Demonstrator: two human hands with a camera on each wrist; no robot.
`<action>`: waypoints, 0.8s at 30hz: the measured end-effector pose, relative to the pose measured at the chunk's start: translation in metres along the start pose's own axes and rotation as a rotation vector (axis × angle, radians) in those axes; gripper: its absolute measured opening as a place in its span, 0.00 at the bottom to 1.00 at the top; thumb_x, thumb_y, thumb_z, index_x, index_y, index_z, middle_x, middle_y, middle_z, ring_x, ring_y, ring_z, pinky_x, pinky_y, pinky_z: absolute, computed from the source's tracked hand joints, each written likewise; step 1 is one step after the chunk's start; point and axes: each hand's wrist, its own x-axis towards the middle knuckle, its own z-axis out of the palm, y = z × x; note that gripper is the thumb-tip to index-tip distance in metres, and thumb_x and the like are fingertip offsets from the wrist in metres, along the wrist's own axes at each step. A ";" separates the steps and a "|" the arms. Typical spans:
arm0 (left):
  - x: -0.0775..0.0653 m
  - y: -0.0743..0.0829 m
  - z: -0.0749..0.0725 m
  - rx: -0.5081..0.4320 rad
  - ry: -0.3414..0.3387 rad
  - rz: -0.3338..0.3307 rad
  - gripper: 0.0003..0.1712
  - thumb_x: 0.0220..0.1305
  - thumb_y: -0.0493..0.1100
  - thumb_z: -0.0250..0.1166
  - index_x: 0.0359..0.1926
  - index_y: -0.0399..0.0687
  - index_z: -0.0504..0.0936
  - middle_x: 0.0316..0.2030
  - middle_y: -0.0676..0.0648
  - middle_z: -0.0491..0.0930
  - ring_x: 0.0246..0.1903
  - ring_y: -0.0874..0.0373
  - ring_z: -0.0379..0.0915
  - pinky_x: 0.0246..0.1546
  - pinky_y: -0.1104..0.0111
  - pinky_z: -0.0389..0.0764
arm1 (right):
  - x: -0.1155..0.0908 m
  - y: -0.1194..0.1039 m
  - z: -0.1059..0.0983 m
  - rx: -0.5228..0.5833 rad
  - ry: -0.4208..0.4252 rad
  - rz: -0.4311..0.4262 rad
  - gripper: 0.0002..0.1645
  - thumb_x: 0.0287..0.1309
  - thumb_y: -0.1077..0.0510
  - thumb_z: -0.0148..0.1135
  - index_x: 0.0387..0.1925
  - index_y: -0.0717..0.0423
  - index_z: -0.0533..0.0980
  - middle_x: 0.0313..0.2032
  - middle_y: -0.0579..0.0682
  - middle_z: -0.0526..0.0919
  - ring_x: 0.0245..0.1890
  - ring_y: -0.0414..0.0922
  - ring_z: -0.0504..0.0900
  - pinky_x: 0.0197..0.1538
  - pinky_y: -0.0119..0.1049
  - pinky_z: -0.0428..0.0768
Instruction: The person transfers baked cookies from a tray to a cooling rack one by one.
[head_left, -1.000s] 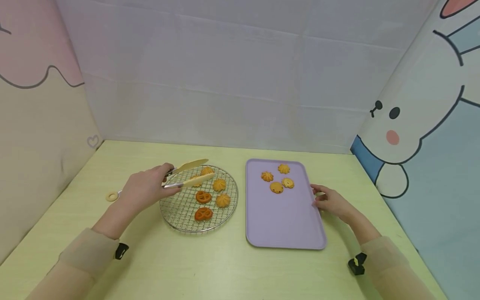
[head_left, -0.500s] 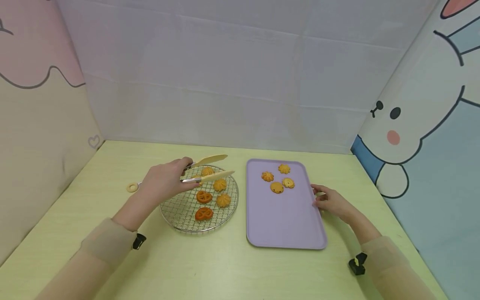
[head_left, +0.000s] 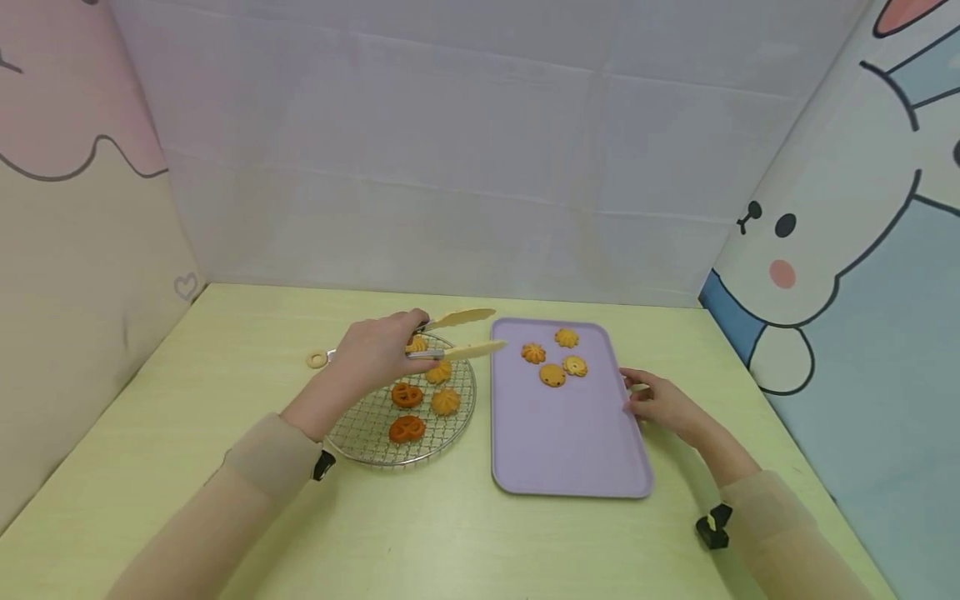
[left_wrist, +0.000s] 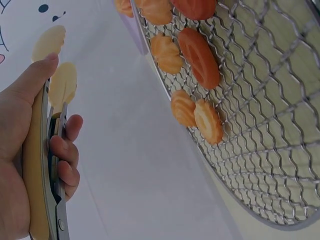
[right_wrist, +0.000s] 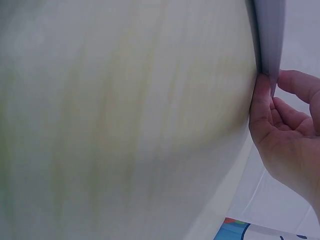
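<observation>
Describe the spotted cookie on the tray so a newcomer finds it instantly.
Find the purple tray right of the rack. Of the four cookies toward its far end, the spotted cookie is lowest in the head view. Its dark spots and rounder outline set it apart from scalloped neighbours.

Head view: looks forward and down from above the near side; covers the surface (head_left: 450, 533), back wall (head_left: 465, 167), wire rack (head_left: 475, 393) and tray (head_left: 570, 450). Left wrist view: close range at the left hand (head_left: 371, 354), rolled relative to the head view; faces the rack and back wall, both shared with the head view. Right wrist view: close range, beside the tray's edge; surface fills most of the frame. Shared with head view: right hand (right_wrist: 292, 142), tray edge.
</observation>
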 end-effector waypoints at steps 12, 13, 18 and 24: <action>0.030 0.018 0.021 0.029 -0.054 0.058 0.38 0.52 0.66 0.66 0.58 0.50 0.71 0.42 0.51 0.81 0.25 0.61 0.75 0.19 0.70 0.71 | 0.000 0.002 -0.001 -0.003 -0.013 -0.015 0.38 0.62 0.62 0.57 0.69 0.67 0.53 0.58 0.66 0.64 0.50 0.52 0.71 0.43 0.31 0.78; 0.032 0.020 0.023 0.034 -0.066 0.058 0.38 0.52 0.66 0.66 0.58 0.51 0.71 0.42 0.51 0.81 0.25 0.60 0.75 0.20 0.69 0.72 | 0.000 0.002 -0.002 0.003 -0.014 -0.017 0.38 0.62 0.62 0.57 0.69 0.67 0.53 0.58 0.66 0.64 0.49 0.52 0.71 0.43 0.31 0.78; 0.043 0.025 0.029 0.048 -0.118 0.043 0.38 0.53 0.66 0.65 0.58 0.51 0.70 0.42 0.52 0.80 0.24 0.59 0.74 0.22 0.68 0.74 | 0.001 0.002 -0.002 0.013 -0.016 -0.012 0.38 0.62 0.62 0.56 0.69 0.66 0.53 0.58 0.65 0.63 0.49 0.50 0.70 0.43 0.29 0.77; 0.054 0.028 0.038 0.050 -0.173 0.044 0.38 0.54 0.67 0.64 0.58 0.51 0.70 0.43 0.52 0.80 0.27 0.59 0.74 0.28 0.65 0.77 | 0.000 0.001 -0.002 -0.005 -0.016 0.003 0.38 0.62 0.62 0.56 0.69 0.66 0.53 0.58 0.65 0.63 0.48 0.51 0.70 0.42 0.29 0.77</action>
